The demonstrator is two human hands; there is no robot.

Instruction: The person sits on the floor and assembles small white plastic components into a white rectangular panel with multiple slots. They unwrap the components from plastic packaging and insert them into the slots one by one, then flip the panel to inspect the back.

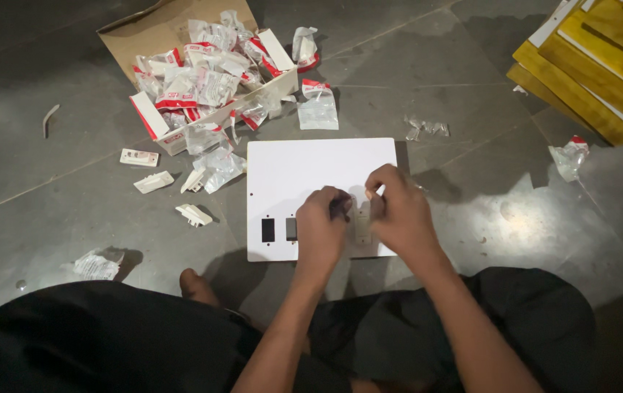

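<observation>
We are sitting on a dark grey floor, and the biggest thing right in front of us is a flat white board lying on it. The board has small cut-out holes near its bottom edge. Our left hand and our right hand meet over the lower right part of the board. Both hands are curled around a little white switch that sits on the board between them. The left fingers seem to pinch something small and dark, but we cannot tell what it is. What could go wrong? We think the switch could slip out crooked if we push too hard, because the board lies loose on the smooth floor and could slide. Our fingers also hide the hole, so we could miss it. Up to the left is a brown cardboard box full of small packets in red and white wrap, some spilled beside it. A few bare white switch parts lie apart on the floor on the left. Yellow boards are stacked at the top right. Torn wrappers lie about, well away from our hands. Nothing stands between us and the board.
</observation>
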